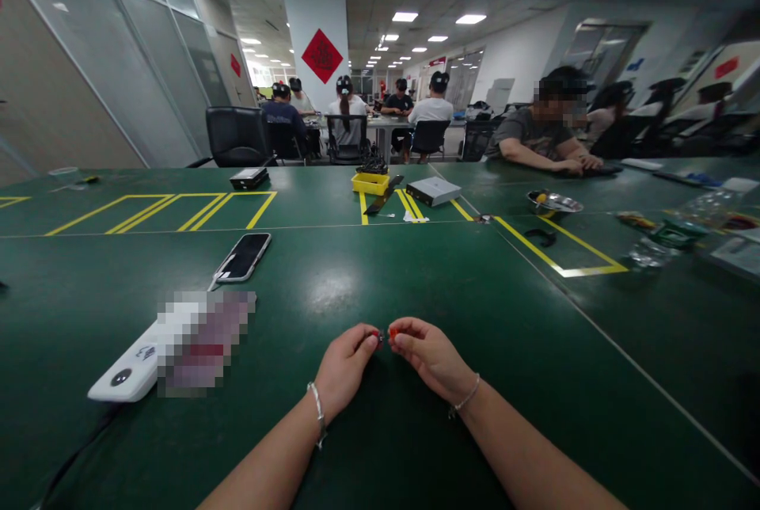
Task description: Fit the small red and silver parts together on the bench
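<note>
Both of my hands are close together above the green table (285, 447), their fingertips a small gap apart. My left hand (346, 359) pinches a small red and dark piece (378, 337) between thumb and fingers. A small orange-red piece (393, 333) is pinched in my right hand (428, 355). Fingers cover most of both pieces, so their kind cannot be made out.
To the left lie a phone (243, 256) and a white device (127, 367) with a black cable. Farther back are a yellow bin (369, 184), a grey box (435, 191) and a metal bowl (555, 203). A person (537, 130) sits at the right; others sit behind.
</note>
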Motion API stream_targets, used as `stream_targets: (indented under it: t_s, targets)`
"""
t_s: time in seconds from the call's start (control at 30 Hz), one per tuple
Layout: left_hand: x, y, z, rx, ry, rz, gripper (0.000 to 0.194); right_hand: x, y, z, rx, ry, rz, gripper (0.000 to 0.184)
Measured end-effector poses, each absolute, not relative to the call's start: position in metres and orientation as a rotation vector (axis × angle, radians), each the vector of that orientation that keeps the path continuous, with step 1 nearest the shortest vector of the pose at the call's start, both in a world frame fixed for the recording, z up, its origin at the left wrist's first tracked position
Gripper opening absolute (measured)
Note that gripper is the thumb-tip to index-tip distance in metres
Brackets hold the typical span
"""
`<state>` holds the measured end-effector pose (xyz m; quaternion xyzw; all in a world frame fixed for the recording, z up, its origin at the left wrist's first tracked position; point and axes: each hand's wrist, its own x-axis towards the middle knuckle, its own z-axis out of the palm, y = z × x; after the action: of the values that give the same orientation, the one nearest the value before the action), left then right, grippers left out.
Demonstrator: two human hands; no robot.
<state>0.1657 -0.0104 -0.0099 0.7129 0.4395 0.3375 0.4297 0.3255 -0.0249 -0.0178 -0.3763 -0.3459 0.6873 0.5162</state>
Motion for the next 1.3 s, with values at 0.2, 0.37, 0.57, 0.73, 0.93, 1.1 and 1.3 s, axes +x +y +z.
stream_targets:
  t_s: [0.2,0.37,0.57,0.73,0.93,1.1,1.3]
  targets:
    - [0.166,-0.011,-0.012,1.739,1.107,0.851,0.022,0.322,-0.026,-0.011,-0.959,-0.824,1.643,0.019]
    - [0.165,-0.01,-0.013,1.715,1.112,0.844,0.023,0.319,-0.028,-0.009,-1.08,-0.889,1.477,0.018]
    - [0.166,-0.01,-0.01,1.682,1.111,0.849,0.024,0.309,-0.03,-0.011,-1.295,-1.043,1.211,0.015]
    - [0.169,-0.01,-0.01,1.625,1.116,0.844,0.021,0.303,-0.03,-0.014,-1.344,-1.08,1.086,0.015]
    - [0.172,-0.01,-0.008,1.484,1.095,0.898,0.019,0.301,-0.032,-0.013,-1.31,-1.173,0.935,0.017]
    - [0.173,-0.01,-0.006,1.235,1.032,0.927,0.02,0.299,-0.037,-0.008,-1.252,-1.247,0.958,0.024]
    - [0.172,-0.011,-0.011,1.022,0.924,0.919,0.024,0.298,-0.04,-0.006,-1.224,-1.337,0.934,0.025]
